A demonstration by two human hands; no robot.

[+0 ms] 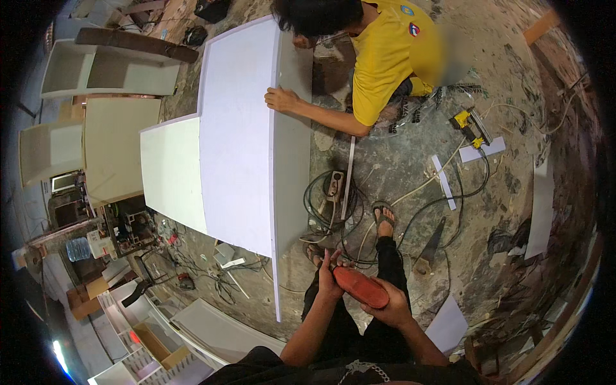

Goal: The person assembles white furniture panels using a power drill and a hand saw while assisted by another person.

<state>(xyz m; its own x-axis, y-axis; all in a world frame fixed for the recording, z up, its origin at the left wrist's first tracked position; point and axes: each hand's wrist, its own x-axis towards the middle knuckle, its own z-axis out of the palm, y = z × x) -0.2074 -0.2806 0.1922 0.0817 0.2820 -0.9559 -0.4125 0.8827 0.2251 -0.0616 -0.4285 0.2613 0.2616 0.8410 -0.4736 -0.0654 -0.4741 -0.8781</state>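
My right hand [390, 310] is wrapped round a red, oblong, rounded object [362, 287]; its exact kind I cannot make out. Beside the object's far left end is my left hand [329, 277], its fingers stretched out and apart. Both hands are in front of my body, above my legs. Ahead and to the left lies a large white cabinet-like panel piece [237, 135] on the floor. A person in a yellow shirt [391, 64] leans over its far right side, with one hand [282, 100] resting on its edge.
A yellow and black nail gun [471, 127] lies at the right near white strips [444, 183]. Coiled black cables and a power strip [334, 185] lie by my feet. A handsaw [431, 247] rests right of my leg. More cabinet boxes [122, 144] stand at the left.
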